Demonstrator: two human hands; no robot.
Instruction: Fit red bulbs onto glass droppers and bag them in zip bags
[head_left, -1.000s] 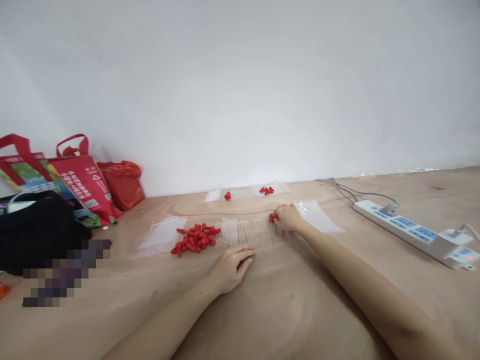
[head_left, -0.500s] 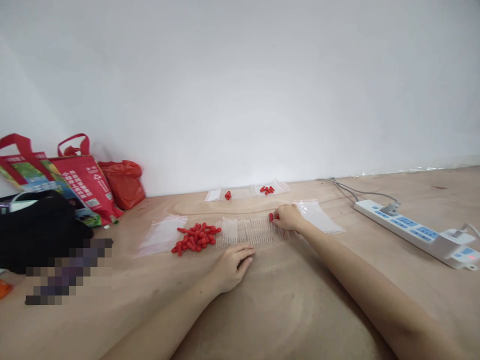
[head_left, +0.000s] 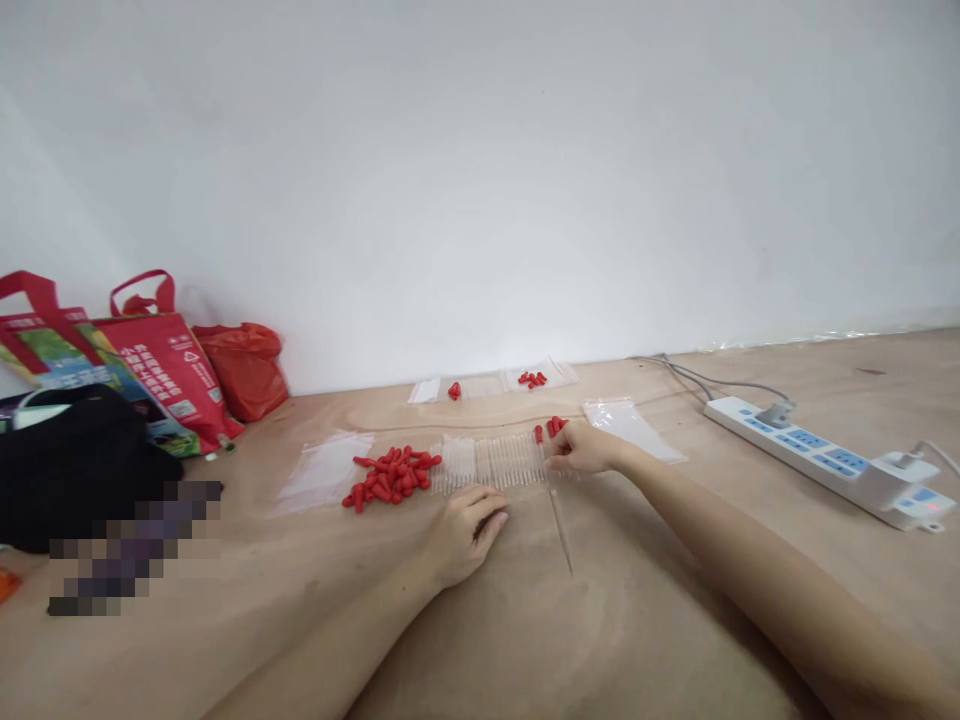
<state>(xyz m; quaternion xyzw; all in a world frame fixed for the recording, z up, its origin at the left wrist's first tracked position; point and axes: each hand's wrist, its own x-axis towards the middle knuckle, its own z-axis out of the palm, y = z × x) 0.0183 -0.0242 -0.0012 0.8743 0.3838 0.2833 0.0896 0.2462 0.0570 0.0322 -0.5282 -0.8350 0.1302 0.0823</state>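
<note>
Right grip [head_left: 581,450] on thin clear tubes [head_left: 495,462], closure unclear, left grip [head_left: 466,524] loose, empty, red caps [head_left: 391,477] heaped beside

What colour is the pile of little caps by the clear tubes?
Red. The pile of small rubber caps shows best in head view.
</note>
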